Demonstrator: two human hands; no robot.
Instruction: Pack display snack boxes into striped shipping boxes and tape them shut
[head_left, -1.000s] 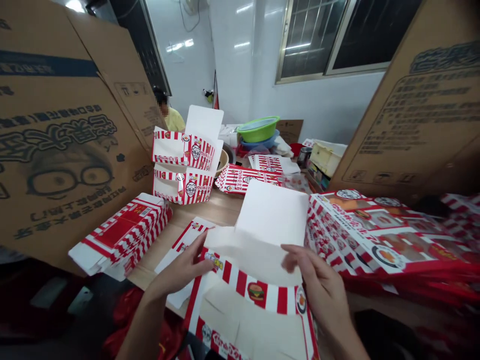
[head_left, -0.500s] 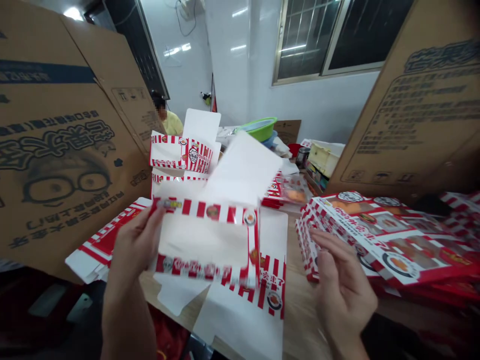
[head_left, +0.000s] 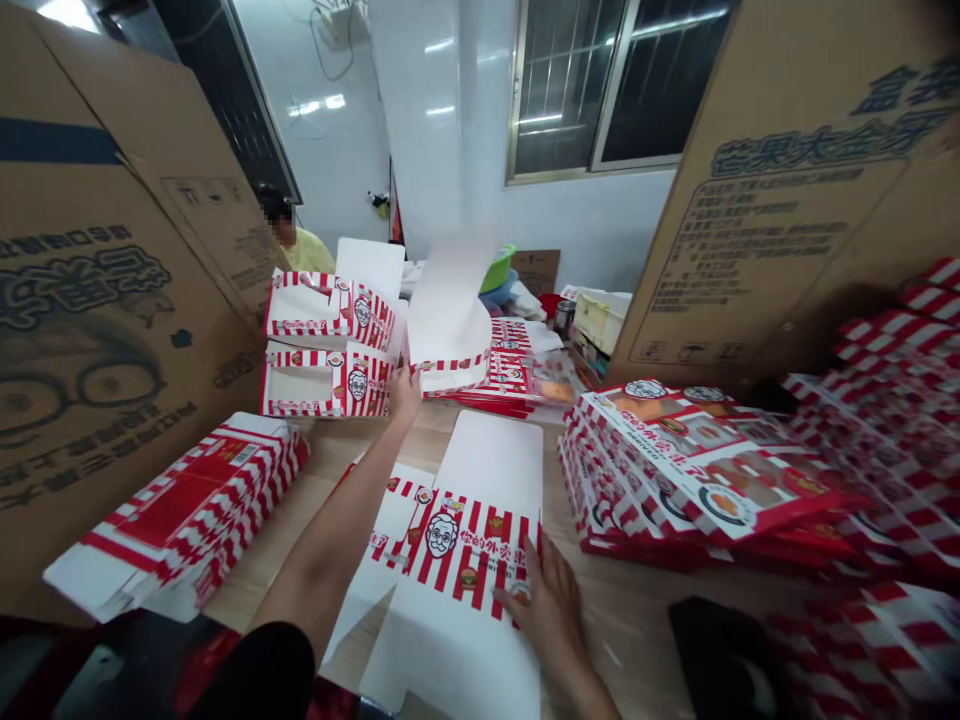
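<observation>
My left hand (head_left: 405, 393) is stretched forward and closed on the left edge of a red-and-white striped paper box (head_left: 454, 372). This box has its white lid flap raised and blurred. Beside it on the left, two folded boxes with window cutouts (head_left: 358, 384) are stacked, with a white flap standing up behind. My right hand (head_left: 551, 605) rests on the right edge of a flat, unfolded box blank (head_left: 480, 545), thumb and fingers apart. The blank lies on the table in front of me, its printed side up, partly covered by my left forearm.
Flat striped cartons (head_left: 187, 500) are piled at left. More printed cartons (head_left: 675, 455) are stacked at right, with further stacks behind. Large cardboard boxes (head_left: 82, 300) flank the table (head_left: 600, 625). A person in yellow (head_left: 311, 250) is at the back left.
My left hand has carried the box forward, next to the stacked boxes. My right hand has come left from beside the right-hand stack onto the flat blank. The view has shifted right.
</observation>
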